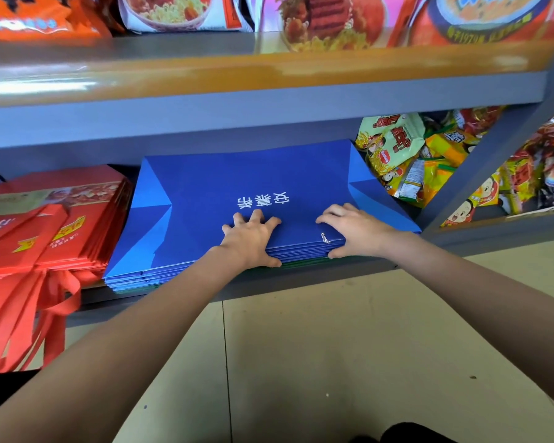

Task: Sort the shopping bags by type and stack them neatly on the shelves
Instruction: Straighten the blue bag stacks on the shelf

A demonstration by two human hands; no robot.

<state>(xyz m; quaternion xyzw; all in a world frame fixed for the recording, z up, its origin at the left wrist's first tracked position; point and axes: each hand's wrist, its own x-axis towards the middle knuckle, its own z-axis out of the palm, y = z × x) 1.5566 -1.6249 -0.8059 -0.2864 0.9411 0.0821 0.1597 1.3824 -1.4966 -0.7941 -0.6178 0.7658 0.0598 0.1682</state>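
Observation:
A stack of flat blue paper shopping bags with white lettering lies on the low grey shelf, its front edge a little past the shelf lip. My left hand lies on the top bag with fingers spread and the thumb down at the stack's front edge. My right hand holds the same edge further right, fingers on top and thumb under. A white cord handle pokes out between my hands. To the left sits a pile of red fabric bags, their handles hanging over the shelf edge.
Snack packets fill the shelf to the right of the blue stack, behind a slanted grey upright. The upper shelf board hangs low over the bags. A tiled floor lies below.

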